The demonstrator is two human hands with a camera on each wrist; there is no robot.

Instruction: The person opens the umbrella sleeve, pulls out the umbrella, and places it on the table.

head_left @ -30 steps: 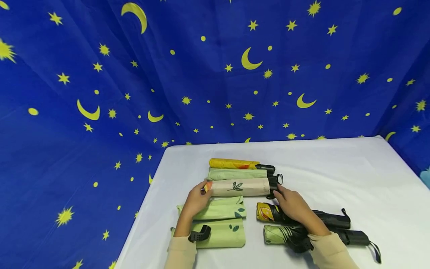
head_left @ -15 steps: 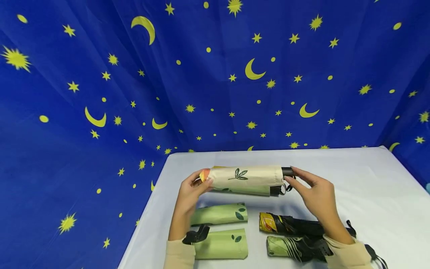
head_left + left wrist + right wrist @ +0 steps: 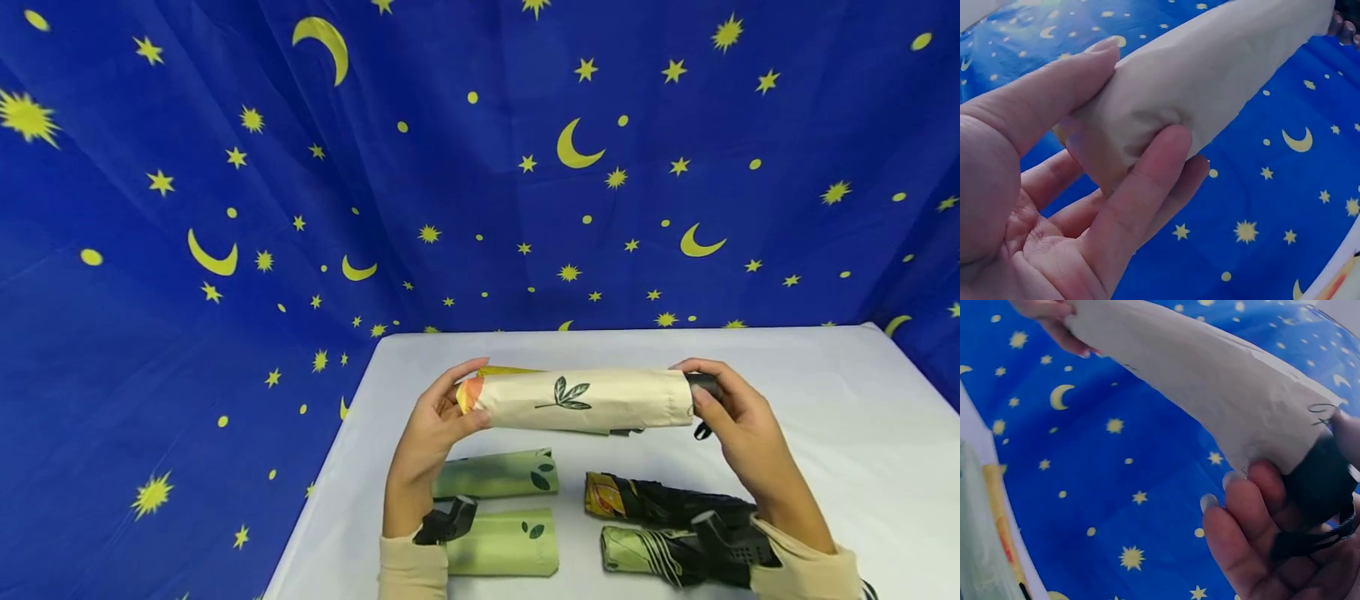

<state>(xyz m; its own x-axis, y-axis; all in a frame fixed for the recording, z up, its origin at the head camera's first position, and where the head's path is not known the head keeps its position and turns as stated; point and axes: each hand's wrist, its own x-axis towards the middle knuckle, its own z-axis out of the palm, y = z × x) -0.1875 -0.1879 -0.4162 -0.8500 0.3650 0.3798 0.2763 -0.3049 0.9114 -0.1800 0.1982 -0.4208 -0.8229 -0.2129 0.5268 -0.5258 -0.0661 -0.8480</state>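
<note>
— Where do we find room?
— Between the green bundles (image 3: 502, 550) and the dark umbrellas (image 3: 667, 502), a narrow lane; wider desk (image 3: 832, 417) lies outside our right hand (image 3: 750, 423).
— What blocks us?
— The cream umbrella (image 3: 585, 400) spans across to our left hand (image 3: 429, 429); the starry curtain (image 3: 480, 183) walls the back and left.

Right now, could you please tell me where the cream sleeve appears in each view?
Head: cream sleeve, below and right of centre.
Left wrist: cream sleeve, rising from centre-left toward upper right.
Right wrist: cream sleeve, from upper left down rightward.
Shared landmark: blue starred cloth.
</note>
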